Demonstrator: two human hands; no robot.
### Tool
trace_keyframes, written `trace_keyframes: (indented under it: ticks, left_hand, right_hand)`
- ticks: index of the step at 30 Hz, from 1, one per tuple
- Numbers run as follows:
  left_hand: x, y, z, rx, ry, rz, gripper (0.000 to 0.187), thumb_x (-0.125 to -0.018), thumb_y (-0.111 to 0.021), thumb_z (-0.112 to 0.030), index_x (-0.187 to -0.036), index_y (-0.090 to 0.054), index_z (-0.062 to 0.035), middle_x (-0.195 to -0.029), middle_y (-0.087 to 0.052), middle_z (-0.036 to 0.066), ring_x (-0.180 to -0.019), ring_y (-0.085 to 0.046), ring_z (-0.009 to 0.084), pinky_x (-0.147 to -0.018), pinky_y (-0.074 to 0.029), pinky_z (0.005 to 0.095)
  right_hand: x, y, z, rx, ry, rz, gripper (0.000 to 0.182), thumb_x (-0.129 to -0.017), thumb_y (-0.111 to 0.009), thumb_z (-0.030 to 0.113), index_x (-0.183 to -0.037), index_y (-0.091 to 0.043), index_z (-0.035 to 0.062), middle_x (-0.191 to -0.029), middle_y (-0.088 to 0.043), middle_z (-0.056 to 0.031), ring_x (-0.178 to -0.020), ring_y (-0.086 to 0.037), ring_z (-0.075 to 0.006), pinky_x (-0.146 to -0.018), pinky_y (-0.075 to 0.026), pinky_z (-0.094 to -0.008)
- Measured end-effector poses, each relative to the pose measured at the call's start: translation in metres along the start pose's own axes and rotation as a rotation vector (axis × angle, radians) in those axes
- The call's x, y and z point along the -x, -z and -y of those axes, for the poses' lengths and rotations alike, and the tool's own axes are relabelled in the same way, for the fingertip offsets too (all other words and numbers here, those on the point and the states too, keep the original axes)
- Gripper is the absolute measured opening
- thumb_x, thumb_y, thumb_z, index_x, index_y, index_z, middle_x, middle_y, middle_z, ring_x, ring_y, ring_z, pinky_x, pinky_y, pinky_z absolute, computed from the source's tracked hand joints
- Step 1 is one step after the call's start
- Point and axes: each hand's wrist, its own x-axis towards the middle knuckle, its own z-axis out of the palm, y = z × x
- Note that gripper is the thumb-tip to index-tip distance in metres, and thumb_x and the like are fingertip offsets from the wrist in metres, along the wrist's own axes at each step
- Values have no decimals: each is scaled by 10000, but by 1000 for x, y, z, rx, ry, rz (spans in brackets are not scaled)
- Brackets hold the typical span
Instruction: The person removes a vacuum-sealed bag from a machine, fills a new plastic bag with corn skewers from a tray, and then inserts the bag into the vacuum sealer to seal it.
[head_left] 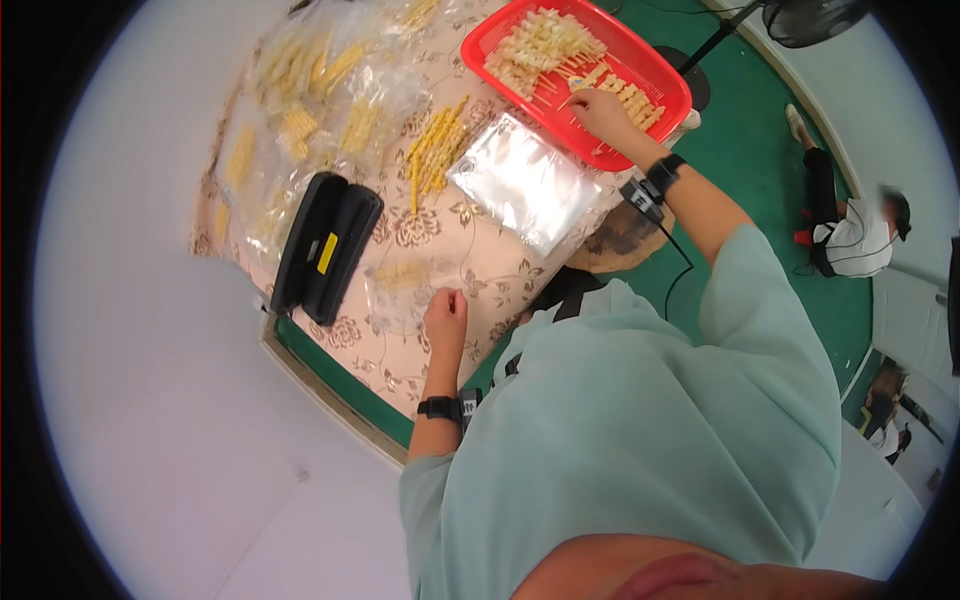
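My right hand (602, 113) reaches into a red plastic basket (650, 62), its fingers pinched on a skewer among the others lying there. Pale, pleated food on sticks (548, 50) is heaped at the basket's far side, and skewers of yellowish pieces (636, 102) lie to the right of that hand. Nearer to me, my left hand (446, 312) is closed at the edge of a thin clear plastic bag (400, 275) lying flat on the table, with a pale skewer showing in it. The fingertips of both hands are partly hidden.
A stack of clear plastic sleeves (525, 185) lies beside loose yellow sticks (435, 150) on the flowered tablecloth (400, 345). An open black case (325, 250) and bags of skewers (320, 110) are to the left. Another person (860, 235) sits at the right.
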Motion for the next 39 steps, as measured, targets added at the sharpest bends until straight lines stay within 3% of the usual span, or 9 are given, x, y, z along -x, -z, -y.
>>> trace_keyframes:
  ticks: [3,11,17,19,22,29,32,34,39]
  left_hand:
    - [-2,2,-5,-2,16,22,107,-839,-663,-103,-784,-605,-33,-647,-601,106,-554,-581,227,-540,-471,336]
    - [-6,5,-7,3,110,57,109,-849,-657,-123,-801,-613,-35,-645,-607,108,-555,-587,245,-548,-479,346]
    - [-6,2,-8,-28,94,36,115,-850,-660,-130,-803,-614,-35,-653,-614,107,-564,-598,237,-553,-484,344]
    - [-6,1,-6,2,74,21,122,-850,-669,-114,-781,-615,-27,-607,-601,70,-511,-557,138,-515,-467,282]
    - [-6,0,-4,-18,37,-5,126,-849,-671,-116,-779,-614,-27,-606,-601,69,-511,-559,137,-514,-468,283]
    - [-4,2,-5,10,66,4,131,-845,-675,-116,-769,-611,-31,-605,-604,69,-511,-565,139,-510,-467,276]
    - [-2,3,-4,-9,44,1,127,-843,-676,-114,-768,-612,-33,-606,-607,71,-513,-572,145,-511,-470,279]
    - [-1,4,-3,6,82,34,96,-842,-665,-108,-802,-613,-37,-638,-613,108,-544,-601,226,-535,-484,332]
    - [-1,4,-4,17,45,14,105,-840,-670,-106,-785,-613,-37,-625,-612,91,-528,-589,191,-524,-479,310]
  right_hand:
    - [-16,-17,-25,395,317,134,280,-823,-487,42,-1025,-679,70,-1043,-628,-156,-982,-620,-302,-824,-519,-389]
    - [-34,-40,-24,550,252,185,167,-860,-537,155,-927,-672,81,-955,-659,-143,-925,-648,-316,-763,-540,-413]
    - [-34,-41,-25,338,-165,0,295,-834,-630,280,-873,-685,-8,-871,-684,-191,-836,-670,-331,-731,-538,-419]
    - [-38,-36,-22,185,-323,179,302,-810,-636,275,-763,-701,-17,-820,-683,-190,-811,-670,-342,-713,-537,-416]
    - [-42,-41,-29,250,-281,212,260,-784,-637,256,-691,-715,27,-791,-683,-187,-817,-675,-327,-698,-536,-404]
    - [-52,-51,-52,444,-181,367,144,-749,-632,163,-723,-728,59,-820,-693,-173,-829,-680,-302,-704,-536,-387]
    - [-47,-37,-22,625,-212,412,165,-786,-611,64,-902,-727,63,-800,-695,-172,-761,-692,-284,-615,-542,-369]
    - [-46,-48,-19,-639,-927,-20,241,-843,-528,-21,-1050,-649,-6,-782,-685,-166,-640,-678,-232,-510,-530,-312]
    - [-25,-44,-4,-1022,-938,-6,141,-888,-463,-43,-970,-571,-82,-770,-668,-154,-535,-621,-173,-464,-514,-257]
